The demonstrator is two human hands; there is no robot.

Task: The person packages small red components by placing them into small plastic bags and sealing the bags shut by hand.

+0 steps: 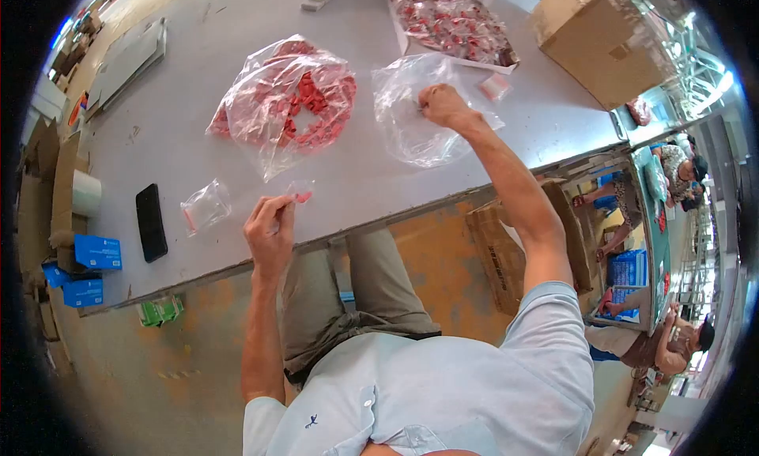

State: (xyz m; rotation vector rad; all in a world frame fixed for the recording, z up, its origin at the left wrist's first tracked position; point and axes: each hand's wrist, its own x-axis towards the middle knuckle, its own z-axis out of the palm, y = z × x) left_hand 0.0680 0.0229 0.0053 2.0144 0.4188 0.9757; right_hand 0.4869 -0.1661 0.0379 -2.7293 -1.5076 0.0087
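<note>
My left hand (271, 225) is closed in a pinch at the table's front edge, holding a small clear plastic bag (300, 190) with a red piece in it. My right hand (443, 106) reaches into or over a larger clear plastic bag (403, 132), fingers closed; what they hold is hidden. Between and beyond my hands lies a big clear bag of red pieces (304, 100), its mouth spread open. Left of my left hand is another small clear bag (207, 206) with something red at its edge.
A white box (455, 21) of small bags with red pieces stands at the back, beside a cardboard carton (601, 41). One small packet (495, 87) lies near it. A black phone (150, 223) and blue boxes (95, 266) are at left. Other people (672, 341) are at right.
</note>
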